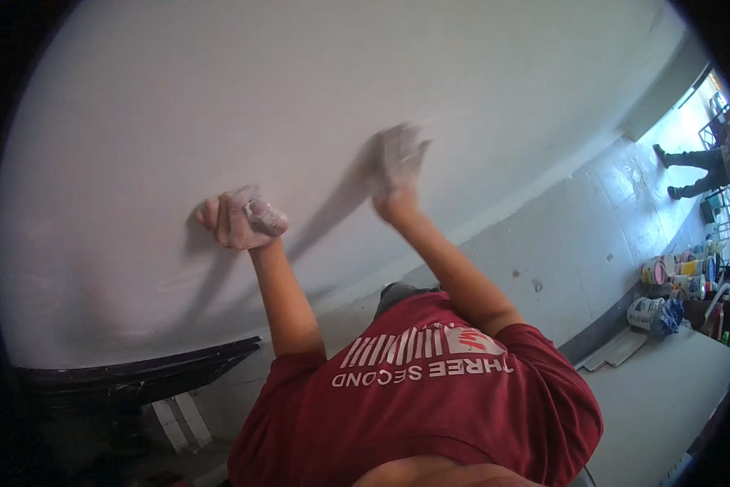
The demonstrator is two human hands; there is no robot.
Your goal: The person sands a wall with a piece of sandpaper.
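A pale, smooth wall (pixel 243 97) fills the upper part of the head view. My left hand (pixel 239 221) is closed at the wall, its fingers curled and coated with white powder. Whatever it may hold is hidden by the fingers. Higher and to the right, my right hand (pixel 397 162) lies against or just off the wall with its fingers stretched out. It too is whitened with dust and a little smeared by motion, and I see nothing in it. Both hands cast shadows on the wall.
At lower left runs a dark ledge or frame (pixel 194 363) beside the wall. Tiled floor (pixel 535 252) stretches along the right, where paint buckets (pixel 655 270) and a large pale board (pixel 665 398) stand. Another person's legs (pixel 693 162) show at far right.
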